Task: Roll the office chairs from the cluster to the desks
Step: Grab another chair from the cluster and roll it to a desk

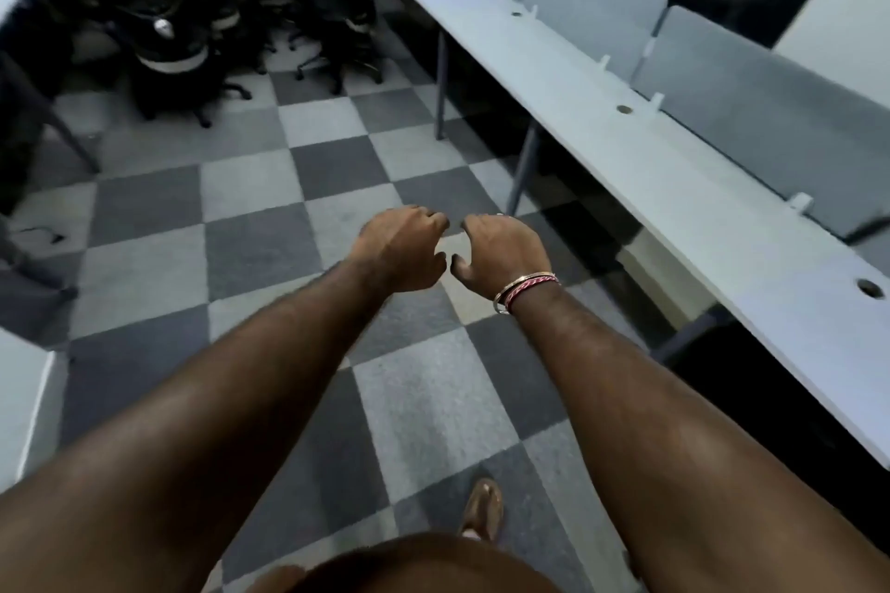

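A cluster of black office chairs (192,14) with wheeled bases stands at the far end of the room, upper left. A long pale desk (650,169) with grey divider panels runs along the right side. Both my arms stretch forward over the floor. My left hand (399,246) and my right hand (501,250) hang side by side in the middle of the view, fingers loosely curled downward, holding nothing. A bracelet sits on my right wrist. The chairs are well beyond my hands.
Checkered grey carpet tiles (250,246) cover the aisle between the desks. Another desk edge (24,400) shows at the lower left, with desk legs (72,135) at the left. My foot (484,506) is on the floor below.
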A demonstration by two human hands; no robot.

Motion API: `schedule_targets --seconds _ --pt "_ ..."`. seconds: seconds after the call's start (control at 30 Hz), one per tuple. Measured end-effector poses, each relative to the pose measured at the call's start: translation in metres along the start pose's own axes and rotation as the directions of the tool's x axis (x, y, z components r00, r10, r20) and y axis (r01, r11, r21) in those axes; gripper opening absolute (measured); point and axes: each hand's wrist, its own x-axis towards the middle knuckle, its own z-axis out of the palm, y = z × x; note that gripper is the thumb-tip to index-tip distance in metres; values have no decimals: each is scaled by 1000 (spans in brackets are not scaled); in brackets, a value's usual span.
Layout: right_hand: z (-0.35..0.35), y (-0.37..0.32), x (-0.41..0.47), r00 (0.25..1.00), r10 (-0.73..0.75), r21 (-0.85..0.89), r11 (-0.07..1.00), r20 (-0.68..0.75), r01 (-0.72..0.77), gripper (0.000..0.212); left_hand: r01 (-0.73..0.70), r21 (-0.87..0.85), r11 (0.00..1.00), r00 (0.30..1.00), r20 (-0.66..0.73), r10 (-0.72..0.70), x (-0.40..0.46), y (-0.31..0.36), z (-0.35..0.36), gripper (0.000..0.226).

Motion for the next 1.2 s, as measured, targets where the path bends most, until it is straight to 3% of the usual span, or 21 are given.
schedule_targets --seconds 0.3,0.6,0.83,1.2 --pt "48 -57 207 971 -235 88 967 -54 239 38 274 79 958 961 -43 -272 82 -158 12 37" --pt "59 -80 382 893 -440 80 891 -92 447 39 474 60 878 880 -54 -471 178 -266 8 39" --pt "100 -119 503 858 -506 82 855 -91 513 38 538 29 842 842 -40 -537 244 -370 33 44" --pt "163 -227 738 872 -482 59 871 -81 487 36 541 60 839 840 5 -542 355 -613 48 41"
